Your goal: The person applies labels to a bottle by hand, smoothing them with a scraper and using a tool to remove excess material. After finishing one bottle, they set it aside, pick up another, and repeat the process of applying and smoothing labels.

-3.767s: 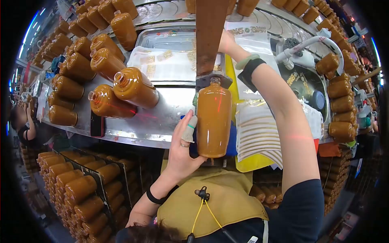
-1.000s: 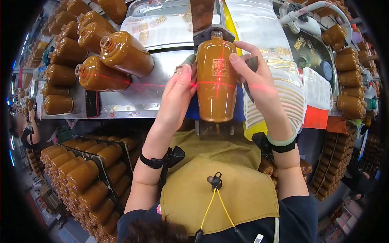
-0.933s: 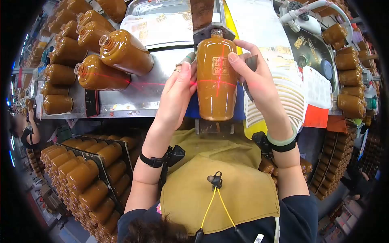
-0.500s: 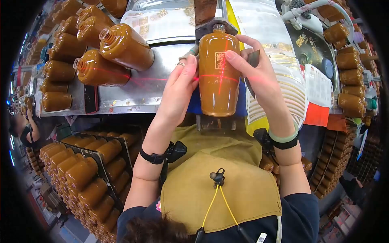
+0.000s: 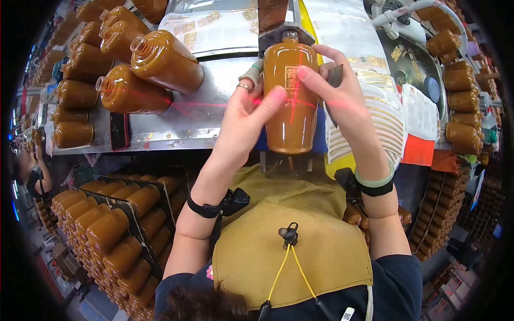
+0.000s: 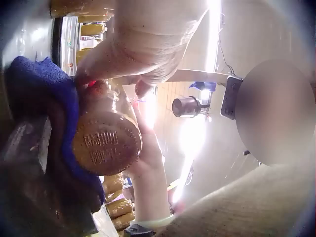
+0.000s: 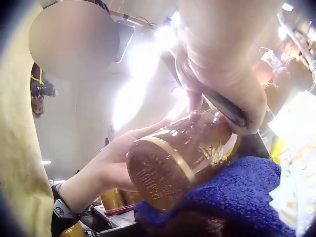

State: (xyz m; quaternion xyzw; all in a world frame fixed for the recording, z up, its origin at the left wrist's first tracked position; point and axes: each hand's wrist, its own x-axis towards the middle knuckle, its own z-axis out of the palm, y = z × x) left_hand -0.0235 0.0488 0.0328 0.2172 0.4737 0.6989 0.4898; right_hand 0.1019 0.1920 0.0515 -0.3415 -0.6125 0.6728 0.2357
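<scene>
A glossy brown bottle (image 5: 289,125) lies with its neck toward a metal bracket (image 5: 287,33). Gold characters (image 5: 292,77) run down its upper side, and red laser lines cross there. My left hand (image 5: 243,120) grips the bottle's left side, thumb over the front; a cloth finger cover and a ring are on its fingers. My right hand (image 5: 342,96) has its thumb on the gold characters and holds a thin dark flat scraper (image 5: 335,77) among its fingers. In the right wrist view the scraper slants beside the bottle. A blue towel (image 7: 242,192) lies under the bottle.
More brown bottles (image 5: 166,60) crowd the metal table's left side. White sheets with gold transfers (image 5: 211,32) lie at the back; curved strips (image 5: 364,125) fan out on the right. Beyond are a dark basin (image 5: 409,69) and pipe (image 5: 412,8). Bottles fill racks (image 5: 101,224) below.
My right hand has come from the back sheets to the bottle, which now shows gold characters. Within the last half second my left thumb has moved onto the bottle's front.
</scene>
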